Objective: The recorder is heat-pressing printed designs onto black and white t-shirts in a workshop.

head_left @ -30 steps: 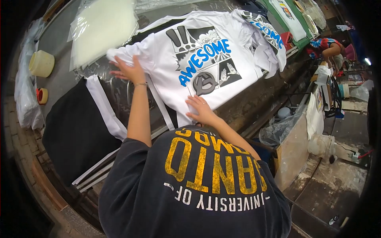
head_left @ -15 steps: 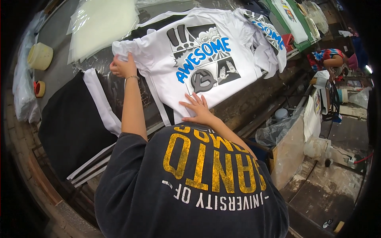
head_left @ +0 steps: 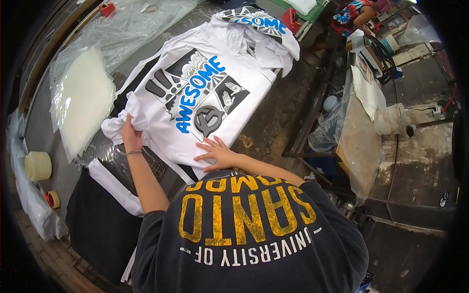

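A white T-shirt (head_left: 246, 105) with a black, grey and blue comic-style print lies spread before me. At its left side my left hand (head_left: 132, 136) has its fingers closed round a bunched part of the white cloth. My right hand (head_left: 217, 154) rests on the shirt's near edge below the print, fingers spread. Past the shirt's far end, a second white shirt (head_left: 266, 25) with a like print is heaped up. Close to my left forearm lies black fabric (head_left: 105, 219) with a white band (head_left: 115, 188).
Translucent sheets (head_left: 83, 97) are stacked at the left, near a cream tub (head_left: 38, 166) and a tape roll (head_left: 52, 199). Clear plastic (head_left: 141, 19) covers the far table. To the right stands a bench with a board (head_left: 364, 141). Another person (head_left: 349, 19) in tie-dye is at the upper right.
My view has turned, so the shirt and table sit further left and the right-hand bench shows more. My left hand still grips the bunched cloth; my right hand still lies on the shirt.
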`<action>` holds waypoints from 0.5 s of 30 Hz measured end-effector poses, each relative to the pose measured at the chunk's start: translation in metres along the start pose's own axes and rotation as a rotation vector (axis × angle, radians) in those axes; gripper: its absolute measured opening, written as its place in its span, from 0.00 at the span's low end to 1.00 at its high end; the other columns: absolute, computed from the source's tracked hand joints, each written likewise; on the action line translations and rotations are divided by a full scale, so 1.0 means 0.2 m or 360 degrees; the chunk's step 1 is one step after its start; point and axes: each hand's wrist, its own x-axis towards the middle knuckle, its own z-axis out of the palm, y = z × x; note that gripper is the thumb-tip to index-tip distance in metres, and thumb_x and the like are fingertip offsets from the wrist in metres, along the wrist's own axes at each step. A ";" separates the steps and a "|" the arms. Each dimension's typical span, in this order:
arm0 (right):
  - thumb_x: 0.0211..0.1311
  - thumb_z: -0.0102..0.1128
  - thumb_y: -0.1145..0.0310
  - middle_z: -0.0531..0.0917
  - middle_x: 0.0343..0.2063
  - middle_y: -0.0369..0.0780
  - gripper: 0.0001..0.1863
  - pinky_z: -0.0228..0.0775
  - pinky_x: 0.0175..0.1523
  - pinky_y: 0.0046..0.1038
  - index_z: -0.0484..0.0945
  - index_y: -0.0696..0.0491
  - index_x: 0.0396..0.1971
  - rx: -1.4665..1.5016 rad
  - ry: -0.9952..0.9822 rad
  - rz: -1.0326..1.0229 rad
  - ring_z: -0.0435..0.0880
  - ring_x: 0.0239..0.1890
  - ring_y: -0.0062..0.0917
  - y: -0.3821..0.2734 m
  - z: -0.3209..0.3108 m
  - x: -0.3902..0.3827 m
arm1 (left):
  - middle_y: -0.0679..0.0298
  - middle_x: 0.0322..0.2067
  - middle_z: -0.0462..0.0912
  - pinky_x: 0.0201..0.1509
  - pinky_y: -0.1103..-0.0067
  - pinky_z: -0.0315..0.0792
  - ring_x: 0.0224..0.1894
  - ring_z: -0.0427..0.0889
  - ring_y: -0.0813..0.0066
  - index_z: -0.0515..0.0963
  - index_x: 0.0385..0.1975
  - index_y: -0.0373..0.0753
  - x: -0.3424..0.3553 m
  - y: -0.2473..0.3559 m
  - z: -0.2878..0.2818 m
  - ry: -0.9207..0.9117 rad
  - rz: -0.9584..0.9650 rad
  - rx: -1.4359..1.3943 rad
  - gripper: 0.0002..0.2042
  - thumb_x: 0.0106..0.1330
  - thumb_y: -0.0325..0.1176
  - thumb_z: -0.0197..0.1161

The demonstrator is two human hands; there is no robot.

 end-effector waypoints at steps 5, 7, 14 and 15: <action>0.50 0.60 0.41 0.53 0.68 0.38 0.28 0.20 0.69 0.49 0.74 0.30 0.53 0.0060 0.0007 -0.0013 0.38 0.71 0.40 -0.03 0.00 0.00 | 0.60 0.53 0.75 0.58 0.64 0.67 0.56 0.73 0.65 0.69 0.53 0.39 -0.22 0.25 0.12 -0.0776 -0.0077 -0.1132 0.19 0.71 0.45 0.45; 0.50 0.60 0.41 0.53 0.68 0.38 0.28 0.20 0.69 0.49 0.74 0.30 0.53 0.0075 0.0006 -0.0017 0.38 0.71 0.40 -0.03 0.01 0.00 | 0.60 0.53 0.74 0.60 0.64 0.66 0.57 0.72 0.65 0.70 0.52 0.39 -0.25 0.28 0.16 -0.0894 -0.0093 -0.1148 0.19 0.71 0.45 0.44; 0.50 0.60 0.41 0.54 0.67 0.38 0.28 0.20 0.69 0.48 0.74 0.30 0.53 0.0053 0.0010 -0.0016 0.39 0.71 0.40 -0.02 0.01 0.01 | 0.60 0.54 0.73 0.60 0.66 0.64 0.57 0.71 0.65 0.68 0.54 0.38 -0.19 0.23 0.17 -0.0519 0.0017 -0.1156 0.20 0.69 0.46 0.48; 0.49 0.60 0.40 0.55 0.67 0.39 0.28 0.21 0.69 0.47 0.74 0.30 0.52 0.0031 0.0027 -0.0014 0.40 0.71 0.40 -0.01 0.00 0.01 | 0.60 0.54 0.73 0.60 0.66 0.64 0.57 0.71 0.65 0.68 0.54 0.38 -0.17 0.22 0.17 -0.0507 0.0023 -0.1155 0.20 0.69 0.46 0.48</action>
